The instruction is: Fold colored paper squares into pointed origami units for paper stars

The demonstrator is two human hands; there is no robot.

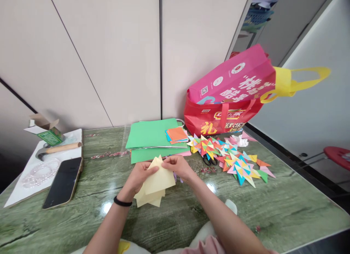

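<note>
A pale yellow sheet of paper (160, 181), folded to a point at its top, is held up between my two hands. My left hand (142, 173) pinches its left edge near the tip, thumb in front. On the other side, the fingers of my right hand (176, 165) are closed on the paper by the peak. Below it lie more pale yellow sheets (149, 201), fanned out on the table. Just beyond my hands is a stack of green paper (153, 133), with small orange and blue squares (177, 134) on top.
Colourful folded paper pieces (237, 163) are piled at the right, with black scissors (210, 160) partly under them. Behind stands a red gift bag (202, 115) holding a pink one (235, 77). At left are a phone (64, 181), a hammer (62, 147), clear beads (41, 174) and a green box (50, 135).
</note>
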